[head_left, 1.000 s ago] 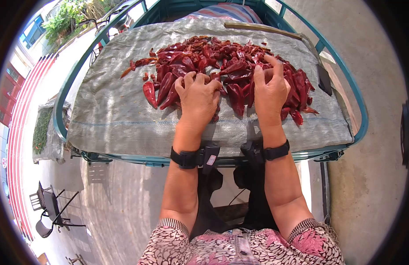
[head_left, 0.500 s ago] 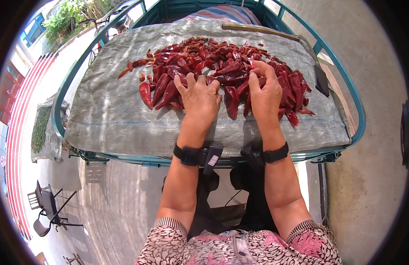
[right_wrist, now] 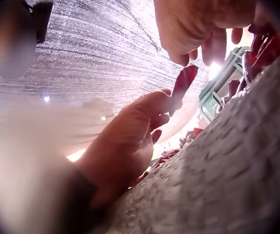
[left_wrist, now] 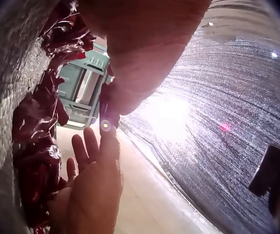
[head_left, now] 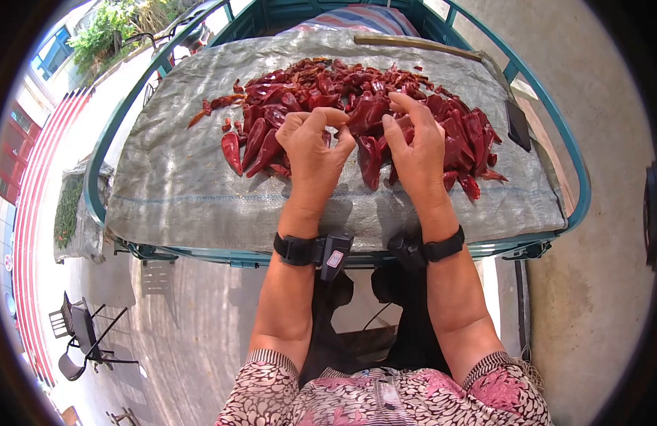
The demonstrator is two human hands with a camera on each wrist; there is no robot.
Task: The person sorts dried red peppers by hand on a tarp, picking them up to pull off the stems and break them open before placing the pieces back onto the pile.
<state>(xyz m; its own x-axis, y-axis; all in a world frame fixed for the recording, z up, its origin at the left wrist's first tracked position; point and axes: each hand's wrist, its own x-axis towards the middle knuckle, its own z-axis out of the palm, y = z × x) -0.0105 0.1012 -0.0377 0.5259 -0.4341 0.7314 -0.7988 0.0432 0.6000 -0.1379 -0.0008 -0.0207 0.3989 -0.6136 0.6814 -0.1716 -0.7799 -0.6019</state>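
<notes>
A heap of dried red chili peppers lies on a grey woven sheet. At the near side of the heap, my left hand pinches one chili pepper between thumb and index finger, above the sheet. Facing it, my right hand has its thumb and index finger apart, with fingertips close to that pepper. In the left wrist view the held pepper looks dark, and the right hand shows its other fingers loosely extended below it.
A teal cart rail curves around the sheet. A wooden strip lies along the far edge, and a black phone rests at the right. A black chair stands on the ground at left.
My left hand was spread over the peppers and has risen, now pinching one. My right hand has shifted left toward it, index finger and thumb still apart.
</notes>
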